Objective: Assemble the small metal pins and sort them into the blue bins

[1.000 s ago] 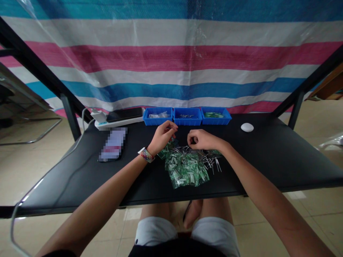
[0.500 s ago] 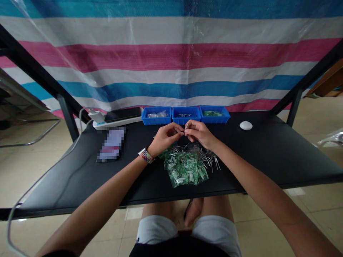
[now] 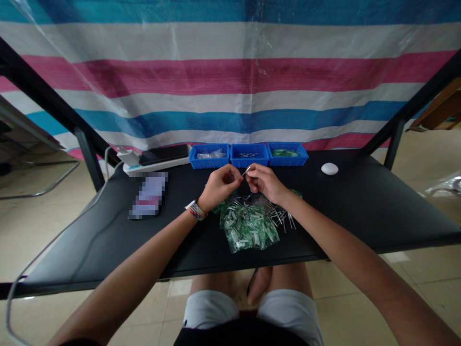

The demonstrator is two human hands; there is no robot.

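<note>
A heap of small green packets (image 3: 250,227) and loose metal pins (image 3: 283,217) lies on the black table (image 3: 360,206). Above the heap, my left hand (image 3: 218,186) and my right hand (image 3: 264,181) are raised close together, fingers pinched. Between their fingertips they hold one thin metal pin (image 3: 247,170), tilted up to the right. My left wrist wears a coloured band (image 3: 196,210).
Three blue trays (image 3: 248,156) stand in a row at the table's back edge. To their left are a white power strip with a phone on it (image 3: 158,157) and a dark pouch (image 3: 148,197). A white round object (image 3: 329,168) sits at the right.
Both hands rose off the heap and came together. They now pinch a single metal pin between them, held slightly higher than half a second ago.
</note>
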